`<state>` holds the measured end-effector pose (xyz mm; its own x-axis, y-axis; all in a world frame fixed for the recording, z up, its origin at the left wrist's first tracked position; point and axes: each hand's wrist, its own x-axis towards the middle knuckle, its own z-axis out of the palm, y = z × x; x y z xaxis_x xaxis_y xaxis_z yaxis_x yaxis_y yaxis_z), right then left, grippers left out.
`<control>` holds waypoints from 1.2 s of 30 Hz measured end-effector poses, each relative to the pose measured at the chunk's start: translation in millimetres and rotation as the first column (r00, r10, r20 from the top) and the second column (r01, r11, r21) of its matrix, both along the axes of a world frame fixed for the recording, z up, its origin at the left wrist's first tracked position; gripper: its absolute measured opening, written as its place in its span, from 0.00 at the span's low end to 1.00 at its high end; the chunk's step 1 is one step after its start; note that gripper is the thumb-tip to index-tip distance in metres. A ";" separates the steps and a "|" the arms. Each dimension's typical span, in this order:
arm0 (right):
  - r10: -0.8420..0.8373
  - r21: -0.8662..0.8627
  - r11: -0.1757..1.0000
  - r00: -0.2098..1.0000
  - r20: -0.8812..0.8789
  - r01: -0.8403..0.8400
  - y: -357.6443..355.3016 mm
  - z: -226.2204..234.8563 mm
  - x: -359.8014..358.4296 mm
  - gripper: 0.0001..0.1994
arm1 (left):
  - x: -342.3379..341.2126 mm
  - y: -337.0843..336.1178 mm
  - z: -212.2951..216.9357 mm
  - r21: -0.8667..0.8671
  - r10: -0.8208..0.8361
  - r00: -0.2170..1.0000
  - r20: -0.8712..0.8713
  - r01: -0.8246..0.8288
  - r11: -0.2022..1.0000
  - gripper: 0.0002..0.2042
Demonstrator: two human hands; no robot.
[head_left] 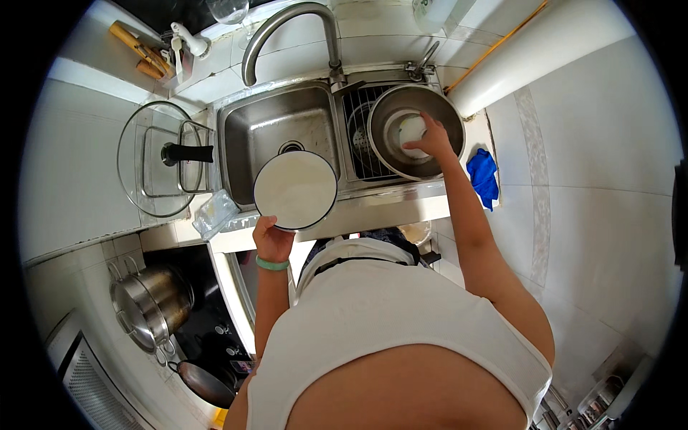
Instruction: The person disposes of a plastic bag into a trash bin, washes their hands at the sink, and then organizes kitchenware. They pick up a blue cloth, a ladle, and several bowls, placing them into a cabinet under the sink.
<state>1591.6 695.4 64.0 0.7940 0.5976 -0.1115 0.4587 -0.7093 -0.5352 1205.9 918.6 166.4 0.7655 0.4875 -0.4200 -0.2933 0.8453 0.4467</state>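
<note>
My left hand [271,241] grips the near edge of a round white dish [295,190] with a dark blue rim. The dish is held over the front edge of the left sink basin [281,118], and I cannot tell how deep it is. Inside the large steel bowl [383,150] on the right, my right hand [433,137] has its thumb and fingers spread apart. They are over a small white dish [410,127] at the bottom of the bowl. Contact between these fingers and the small dish is hard to make out.
A tall curved faucet [290,11] rises behind the sink. On the left, a glass lid [127,143] leans in a metal rack near a clear plastic container [215,215]. A blue cloth [483,178] hangs at the counter's right end. Steel pots [147,301] stand on the stove at lower left.
</note>
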 end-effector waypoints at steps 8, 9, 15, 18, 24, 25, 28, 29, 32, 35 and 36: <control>-0.263 -0.047 0.960 0.840 -0.474 0.274 -13.4 34.6 1.4 0.51 | -4.2 -2.6 -8.8 -0.007 -0.007 1.000 -0.025 0.007 1.000 0.27; -0.262 -0.010 0.951 0.792 -0.552 0.308 -17.0 41.2 -1.3 0.50 | -4.4 -2.8 -10.5 0.000 -0.017 0.999 -0.027 0.017 1.000 0.27; 0.122 0.399 0.685 0.444 -0.887 0.609 -57.8 61.7 -4.1 0.43 | 8.7 -8.9 -8.0 -0.009 -0.069 0.997 0.020 0.069 0.998 0.27; 0.431 0.593 0.443 0.421 -0.798 0.672 -62.2 90.2 -19.9 0.44 | 15.3 -11.6 -9.1 -0.028 -0.095 0.995 0.043 0.096 0.995 0.28; 0.762 0.832 0.205 0.450 -0.466 0.516 -3.2 145.4 -65.6 0.49 | 35.9 -19.0 -0.5 0.002 -0.174 0.983 0.060 0.174 0.985 0.29; 0.786 0.852 0.204 0.438 -0.437 0.483 9.4 149.8 -74.8 0.48 | 38.0 -21.1 2.7 0.013 -0.167 0.985 0.052 0.167 0.986 0.27; 0.780 0.826 0.262 0.395 -0.486 0.499 44.3 155.9 -100.7 0.43 | 40.3 -23.9 8.9 0.034 -0.149 0.988 0.045 0.147 0.988 0.25; 0.758 0.823 0.273 0.415 -0.502 0.498 54.1 154.3 -106.6 0.42 | 40.4 -23.8 9.4 0.032 -0.147 0.988 0.051 0.145 0.989 0.24; 0.689 0.835 0.301 0.500 -0.524 0.460 77.0 154.6 -120.3 0.42 | 37.3 -23.2 16.2 0.040 -0.126 0.991 0.054 0.124 0.991 0.24; 0.587 0.876 0.343 0.651 -0.482 0.339 96.3 157.4 -136.5 0.42 | 28.2 -19.1 17.7 0.064 -0.082 0.996 0.046 0.079 0.995 0.23; 0.538 0.900 0.366 0.734 -0.414 0.239 102.1 156.9 -142.7 0.42 | 24.6 -17.3 17.6 0.075 -0.065 0.997 0.043 0.061 0.995 0.23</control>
